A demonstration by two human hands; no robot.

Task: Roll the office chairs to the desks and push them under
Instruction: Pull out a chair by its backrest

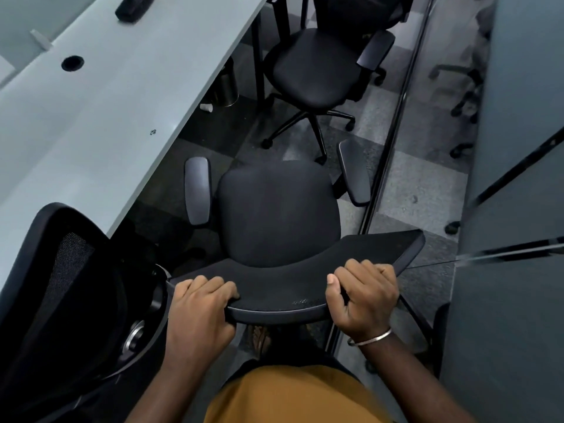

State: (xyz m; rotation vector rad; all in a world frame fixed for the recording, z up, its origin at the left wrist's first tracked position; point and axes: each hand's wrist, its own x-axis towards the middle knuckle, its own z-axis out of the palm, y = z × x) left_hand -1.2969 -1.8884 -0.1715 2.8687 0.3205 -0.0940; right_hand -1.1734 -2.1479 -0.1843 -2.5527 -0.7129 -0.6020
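Both hands, left hand (200, 303) and right hand (363, 297), are clenching their fingers around the near chair (279, 213) backrest top. 3 chairs are showing: this 1 sitting beside the worktop (91, 123), a second chair (317, 71) ahead, a third chair (67, 285) at left.

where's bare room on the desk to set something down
The desk is bare between the cable hole and its front edge. The far end holds a dark object. The floor below is crowded: held chair, second chair, bin.

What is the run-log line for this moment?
left hand: grips chair backrest | right hand: grips backrest | chair: beside desk, not under
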